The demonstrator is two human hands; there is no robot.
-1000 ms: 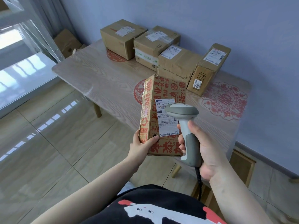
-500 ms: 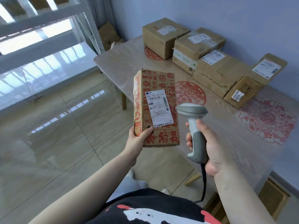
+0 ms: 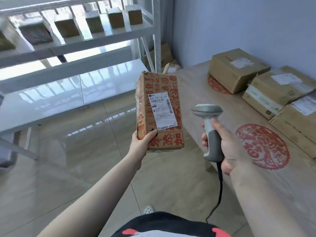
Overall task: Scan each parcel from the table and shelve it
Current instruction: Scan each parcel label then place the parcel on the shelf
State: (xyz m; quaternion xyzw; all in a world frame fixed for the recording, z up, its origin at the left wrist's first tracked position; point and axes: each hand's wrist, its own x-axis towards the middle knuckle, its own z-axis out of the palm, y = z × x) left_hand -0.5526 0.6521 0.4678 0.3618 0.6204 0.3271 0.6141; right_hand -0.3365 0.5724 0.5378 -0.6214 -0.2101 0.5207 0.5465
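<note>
1 held parcel (image 3: 159, 110), 1 scanner (image 3: 210, 130), 4 table parcels (image 3: 237, 70), 2 hands (image 3: 142, 142).

You've turned left, away from the table (image 3: 196, 93) and toward the white metal shelving (image 3: 85, 43), which now fills the upper left with a row of boxes on its upper shelf (blurred). Your left hand (image 3: 142, 142) has carried the red-printed parcel (image 3: 159, 110) clear of the tabletop; it's now over the floor. The barcode scanner (image 3: 208, 129) in your right hand (image 3: 220, 144) has separated from the parcel's label (image 3: 162, 112) and sits off to its right.
</note>
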